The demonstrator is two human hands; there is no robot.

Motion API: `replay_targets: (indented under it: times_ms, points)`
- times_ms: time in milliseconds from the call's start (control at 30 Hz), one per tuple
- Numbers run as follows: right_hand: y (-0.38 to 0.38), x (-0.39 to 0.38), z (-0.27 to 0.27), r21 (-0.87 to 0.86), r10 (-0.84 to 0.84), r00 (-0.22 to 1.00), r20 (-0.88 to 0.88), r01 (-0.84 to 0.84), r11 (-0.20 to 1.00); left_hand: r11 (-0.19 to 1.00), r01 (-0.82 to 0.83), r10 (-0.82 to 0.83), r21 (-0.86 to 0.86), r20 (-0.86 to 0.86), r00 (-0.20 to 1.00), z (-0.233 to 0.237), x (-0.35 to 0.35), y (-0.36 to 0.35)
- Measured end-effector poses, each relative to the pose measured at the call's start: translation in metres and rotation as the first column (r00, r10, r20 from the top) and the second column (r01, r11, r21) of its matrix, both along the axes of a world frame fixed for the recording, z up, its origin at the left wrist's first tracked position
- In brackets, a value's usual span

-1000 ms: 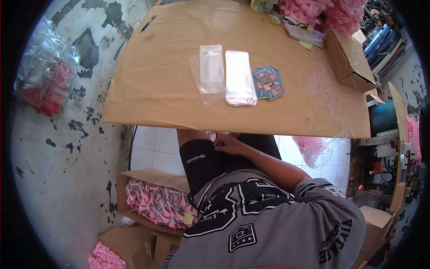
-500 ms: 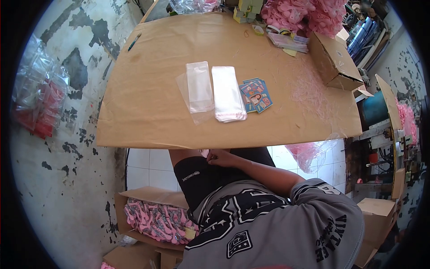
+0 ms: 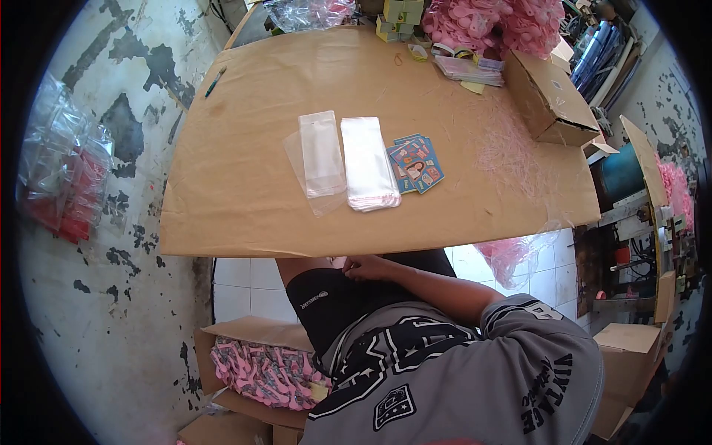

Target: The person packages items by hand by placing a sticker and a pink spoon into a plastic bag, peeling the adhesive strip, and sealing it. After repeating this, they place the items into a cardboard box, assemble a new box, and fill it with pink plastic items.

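Note:
Below the table's front edge, my right hand (image 3: 365, 268) rests over my lap with curled fingers, closed round something I cannot make out; a bit of pale pink shows beside the fingertips. My left hand is out of sight. On the brown-covered table (image 3: 245, 170) lie two stacks of clear plastic sleeves, a loosely spread one (image 3: 322, 156) and a thicker, neater one (image 3: 369, 163). Touching the thicker stack's right side is a small pile of blue printed cards (image 3: 418, 165).
Pink items in bags (image 3: 493, 26) and a cardboard box (image 3: 549, 96) stand at the back right. Pink strands (image 3: 515, 152) litter the table's right side. A pen (image 3: 216, 82) lies far left. An open box of pink pieces (image 3: 259, 371) sits below left.
The view has tilted slightly, so the table and its items appear a little lower and further left. Less of the pink thing by my right hand shows.

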State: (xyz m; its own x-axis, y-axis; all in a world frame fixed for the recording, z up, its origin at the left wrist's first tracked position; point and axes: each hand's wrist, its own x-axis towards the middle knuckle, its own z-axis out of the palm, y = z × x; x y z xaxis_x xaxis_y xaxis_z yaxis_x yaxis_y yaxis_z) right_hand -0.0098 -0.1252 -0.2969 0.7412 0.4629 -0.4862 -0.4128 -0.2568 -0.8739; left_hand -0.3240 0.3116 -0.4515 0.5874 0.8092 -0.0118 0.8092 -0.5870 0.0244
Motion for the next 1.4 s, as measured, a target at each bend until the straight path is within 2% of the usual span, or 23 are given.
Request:
replay_targets:
  times_ms: [133,367,467,533,567,600,633,667,733,800,867,1000,1067,1167,1267,1367,1400]
  points:
    - [-0.005,-0.001,-0.012,0.022,-0.010,1.000,-0.005,0.010,1.000,1.000,0.004,-0.005,0.022,0.020,1.000,0.001,0.004,0.001]
    - [-0.018,-0.012,-0.025,-0.089,-0.005,1.000,-0.011,0.004,0.996,0.995,0.003,-0.013,0.101,0.102,0.995,0.006,0.004,0.007]
    - [-0.023,-0.020,-0.030,-0.070,-0.021,1.000,-0.010,0.020,0.997,0.980,0.015,-0.067,0.201,0.253,0.965,0.019,-0.003,0.020]
    - [-0.023,-0.023,-0.032,-0.080,-0.057,0.998,-0.037,0.054,0.995,0.959,0.039,-0.153,0.279,0.400,0.904,0.035,-0.001,0.029]
    - [-0.025,-0.026,-0.026,-0.060,-0.081,0.996,-0.042,0.079,0.995,0.957,0.033,-0.148,0.288,0.389,0.909,0.045,0.005,0.035]
    - [-0.026,-0.028,-0.029,-0.060,-0.076,0.996,-0.037,0.074,0.995,0.967,0.077,-0.196,0.242,0.519,0.832,0.054,0.014,0.038]
    - [-0.027,-0.028,-0.032,-0.061,-0.075,0.997,-0.027,0.073,0.995,0.977,0.106,-0.192,0.183,0.564,0.803,0.066,0.028,0.036]
    - [-0.027,-0.027,-0.028,-0.063,-0.081,0.997,-0.011,0.080,0.995,0.992,0.122,-0.091,-0.018,0.565,0.820,0.099,0.053,0.019]
    - [-0.027,-0.031,-0.020,-0.068,-0.094,0.995,0.013,0.095,0.993,0.931,0.349,-0.142,-0.109,0.773,0.618,0.127,0.100,0.010]
    - [-0.029,-0.032,-0.013,-0.076,-0.092,0.996,-0.001,0.092,0.993,0.833,0.551,-0.294,-0.043,0.810,0.508,0.187,0.149,-0.034]
    - [-0.030,-0.031,-0.012,-0.070,-0.097,0.995,0.022,0.099,0.993,0.755,0.650,-0.329,-0.087,0.807,0.490,0.202,0.181,-0.059]
    - [-0.032,-0.036,-0.019,-0.066,-0.118,0.991,0.067,0.123,0.990,0.568,0.817,-0.336,-0.096,0.880,0.336,0.228,0.229,-0.133]
    - [-0.032,-0.040,-0.018,-0.065,-0.123,0.991,0.060,0.127,0.990,0.513,0.846,-0.310,-0.149,0.886,0.344,0.233,0.241,-0.161]
    - [-0.033,-0.040,-0.019,-0.047,-0.128,0.990,0.060,0.131,0.990,0.339,0.907,-0.326,-0.252,0.872,0.364,0.220,0.259,-0.183]
    - [-0.032,-0.039,-0.022,-0.052,-0.104,0.992,0.075,0.108,0.993,0.224,0.884,-0.583,-0.411,0.670,0.459,0.216,0.285,-0.197]
    - [-0.031,-0.042,-0.025,-0.057,-0.074,0.994,0.074,0.079,0.995,0.171,0.875,-0.609,-0.452,0.650,0.455,0.168,0.330,-0.205]
    - [-0.032,-0.042,-0.017,-0.066,-0.052,0.997,0.065,0.056,0.996,0.217,0.880,-0.635,-0.422,0.624,0.456,0.143,0.349,-0.207]
